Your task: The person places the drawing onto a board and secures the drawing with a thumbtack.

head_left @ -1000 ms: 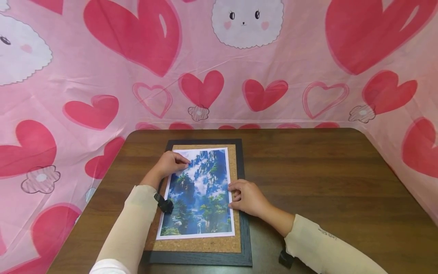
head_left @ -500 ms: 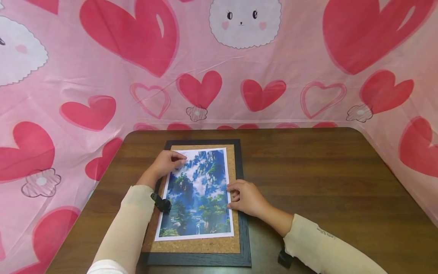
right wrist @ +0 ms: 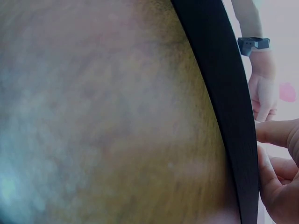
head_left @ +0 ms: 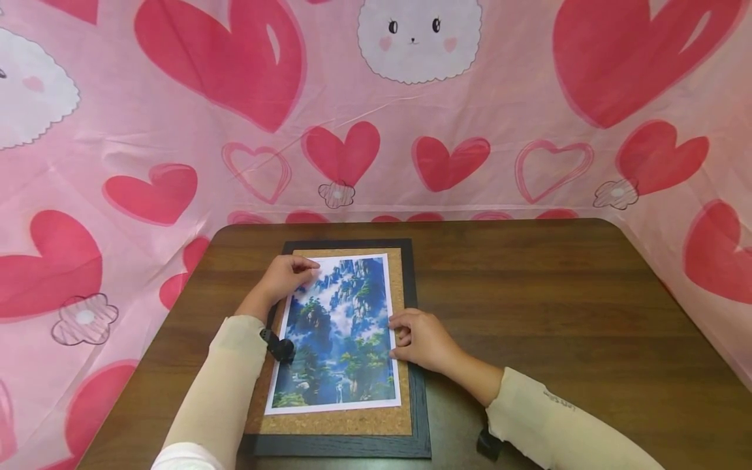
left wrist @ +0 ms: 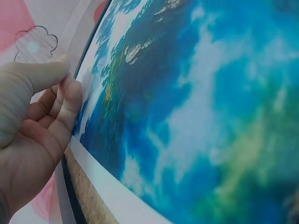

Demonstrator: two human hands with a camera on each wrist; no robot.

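Blue-and-green mountain print [head_left: 341, 333], white-bordered, slightly askew, flat on cork [head_left: 352, 423] inside the black frame [head_left: 346, 447]. Left hand [head_left: 284, 277] at frame's upper left, fingertips over print, can't tell if pinching; right hand [head_left: 429, 341] by frame's right side, thumb and finger spread, touching print's edge.

A white-bordered mountain landscape print [head_left: 346, 346], blue with touches of green, lies face up — slightly askew — on a black-framed corkboard [head_left: 352, 424] at the lower centre of the head view.
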